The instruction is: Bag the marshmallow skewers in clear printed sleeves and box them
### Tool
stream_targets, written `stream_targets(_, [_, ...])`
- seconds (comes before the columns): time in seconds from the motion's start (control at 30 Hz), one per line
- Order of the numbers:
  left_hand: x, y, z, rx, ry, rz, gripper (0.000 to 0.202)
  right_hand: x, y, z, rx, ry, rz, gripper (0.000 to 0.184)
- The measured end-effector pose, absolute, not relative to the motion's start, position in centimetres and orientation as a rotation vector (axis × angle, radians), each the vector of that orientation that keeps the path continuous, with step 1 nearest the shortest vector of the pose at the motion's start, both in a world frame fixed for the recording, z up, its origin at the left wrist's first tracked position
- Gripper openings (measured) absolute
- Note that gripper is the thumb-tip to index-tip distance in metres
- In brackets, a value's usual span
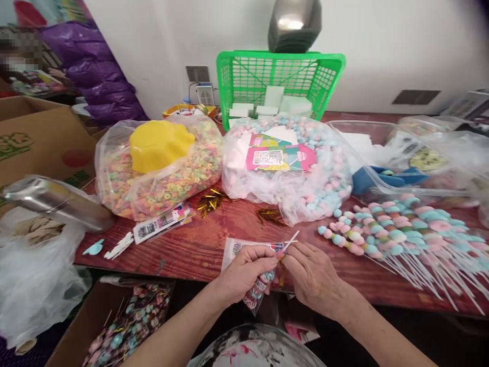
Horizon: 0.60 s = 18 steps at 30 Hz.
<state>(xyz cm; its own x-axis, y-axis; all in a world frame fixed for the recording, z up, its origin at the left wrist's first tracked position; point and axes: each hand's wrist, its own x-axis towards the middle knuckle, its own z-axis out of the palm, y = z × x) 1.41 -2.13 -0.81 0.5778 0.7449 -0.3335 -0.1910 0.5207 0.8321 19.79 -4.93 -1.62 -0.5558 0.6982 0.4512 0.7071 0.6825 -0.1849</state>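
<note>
Above the table's front edge my left hand [254, 267] is closed around the gathered neck of a bagged marshmallow skewer [256, 291]. The bag is clear with print, and its filled end hangs down below my fingers. A white stick [293, 239] pokes out of the neck between both hands. My right hand [313, 272] pinches at the same neck, where a bit of gold, seemingly a twist tie, shows; its fingertips are partly hidden. Under my left hand lies a flat printed bag [229, 250]. Gold twist ties [211, 201] lie in a bundle farther back.
Pink and blue marshmallow skewers [405, 229] are heaped at right. Large bags of candy rings [171, 188] and marshmallows [328, 173] stand behind. A steel flask [61, 201] leans at left. A green basket [280, 66] is at the wall. Below left sits a box of skewers [130, 316].
</note>
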Motion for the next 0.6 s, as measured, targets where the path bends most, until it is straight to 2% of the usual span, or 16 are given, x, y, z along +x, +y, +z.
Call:
stream_targets(0.13, [4.0,-2.7,-1.0,0.881,0.774,0.651,0.028,21.1,-7.0,-1.7,-1.261,-1.710,0.600,0.018])
stream_targets(0.23, [5.1,-2.9,-1.0,0.929,0.814,0.678,0.028,20.9,-8.2,-2.8,-1.314,-1.048,1.092,0.028])
stream_targets(0.3, [5.4,-2.9,-0.8,1.076,0.839,0.720,0.026,20.5,-8.7,-3.6,-1.199,-0.828,1.294,0.031])
stream_targets(0.47, [5.3,-2.9,-0.2,1.501,0.822,0.847,0.021,19.3,-9.1,-4.0,-0.979,-0.588,1.481,0.027])
stream_targets(0.6, [5.0,-3.1,-0.5,1.337,0.859,0.782,0.021,18.6,-8.8,-3.9,-0.987,-0.534,1.460,0.027])
